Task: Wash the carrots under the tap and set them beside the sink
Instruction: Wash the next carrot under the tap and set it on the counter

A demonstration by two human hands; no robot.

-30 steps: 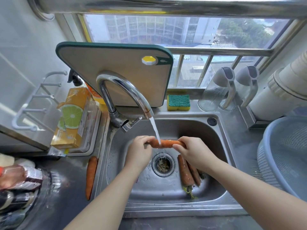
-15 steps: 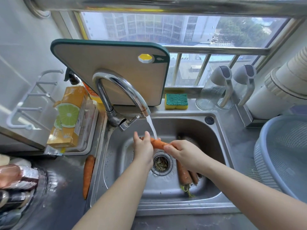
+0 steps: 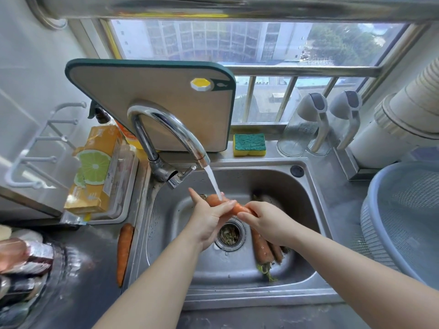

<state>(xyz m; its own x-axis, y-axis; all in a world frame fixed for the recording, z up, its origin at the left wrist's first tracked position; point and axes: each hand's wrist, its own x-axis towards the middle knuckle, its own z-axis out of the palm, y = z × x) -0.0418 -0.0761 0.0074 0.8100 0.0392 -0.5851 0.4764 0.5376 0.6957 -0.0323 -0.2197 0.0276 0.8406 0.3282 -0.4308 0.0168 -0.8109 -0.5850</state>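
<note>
One carrot (image 3: 213,199) under the tap (image 3: 171,125), left hand (image 3: 209,220) flat against it, right hand (image 3: 268,222) gripping its tip; two duller carrots (image 3: 261,248) in steel sink (image 3: 237,302)

- Bright daylight enters through the window (image 3: 237,41).
- Glare streaks the tap (image 3: 171,129) and sink (image 3: 237,295) rim.
- Wide-angle bending curves the edges.
- Bottles (image 3: 21,257) at lower left are blurred.

The tap (image 3: 175,129) arches close over the held carrot (image 3: 212,201), so you have little room above it. Left, past the sink (image 3: 164,233) rim, a narrow strip of desk (image 3: 95,269) lies open, with a lone carrot (image 3: 124,252) along the rim and a tray (image 3: 130,181) behind. Right, a blue basket (image 3: 403,222) crowds the desk.
</note>
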